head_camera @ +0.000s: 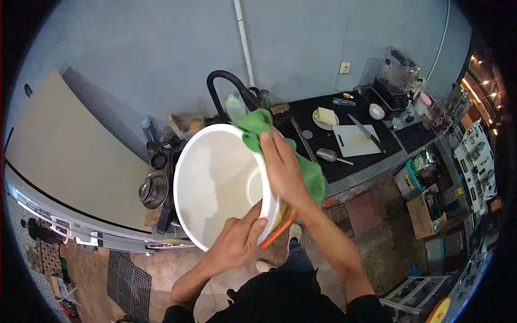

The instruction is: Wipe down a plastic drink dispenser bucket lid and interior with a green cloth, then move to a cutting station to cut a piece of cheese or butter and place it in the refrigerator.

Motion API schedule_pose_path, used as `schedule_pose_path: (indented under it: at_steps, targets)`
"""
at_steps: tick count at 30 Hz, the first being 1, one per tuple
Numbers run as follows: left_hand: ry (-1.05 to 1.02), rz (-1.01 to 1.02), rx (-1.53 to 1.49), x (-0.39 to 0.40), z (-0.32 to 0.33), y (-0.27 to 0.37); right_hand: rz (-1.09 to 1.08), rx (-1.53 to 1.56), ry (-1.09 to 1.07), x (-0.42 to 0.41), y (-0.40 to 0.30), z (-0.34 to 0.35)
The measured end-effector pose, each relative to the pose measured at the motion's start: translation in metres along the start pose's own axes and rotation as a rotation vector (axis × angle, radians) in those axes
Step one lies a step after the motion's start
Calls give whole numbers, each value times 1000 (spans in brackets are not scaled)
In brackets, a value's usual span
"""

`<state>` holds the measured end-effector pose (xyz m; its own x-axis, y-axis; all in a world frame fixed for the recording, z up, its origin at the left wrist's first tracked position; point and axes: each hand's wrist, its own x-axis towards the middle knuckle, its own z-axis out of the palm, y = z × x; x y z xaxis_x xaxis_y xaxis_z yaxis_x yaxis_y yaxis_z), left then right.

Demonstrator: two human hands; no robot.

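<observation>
A white plastic bucket [226, 181] is tilted so that its open mouth faces me, and its pale inside shows. My left hand [238, 238] grips the lower right part of the rim, thumb outside the mouth's edge. With my right hand [284, 165] I press a green cloth [255, 128] on the upper right rim; more of the cloth hangs down behind the wrist. An orange strip, perhaps the bucket's handle [278, 232], shows below the bucket between my arms.
Behind the bucket rises a black faucet [226, 74]. To the right, the black counter holds a white cutting board [355, 141] with a knife [367, 133], a plate with a pale yellow block [325, 116] and a metal scoop [328, 155]. Glass bowls [152, 191] stand at left.
</observation>
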<state>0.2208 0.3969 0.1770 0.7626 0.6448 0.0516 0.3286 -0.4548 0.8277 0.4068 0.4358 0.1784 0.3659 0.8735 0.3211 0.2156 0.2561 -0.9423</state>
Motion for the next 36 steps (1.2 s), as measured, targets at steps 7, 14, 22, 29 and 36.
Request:
schedule_pose_path:
  at_steps: [7,14,22,29,36]
  targets:
    - [221,-99,-99,2,-2,-4,-214,-196,-20,-137,-4,12]
    - [370,-3,-449,9,-14,-4,-373,-283,-128,-192,5,45]
    - [399,-198,-667,-1,-27,24,-563,-466,23,-133,-1,58]
    - [472,-118,-1190,4,-32,-16,-240,-314,-114,-77,-24,89]
    - [284,72,-1448,-11,-45,-31,-356,-459,-186,-64,-33,90]
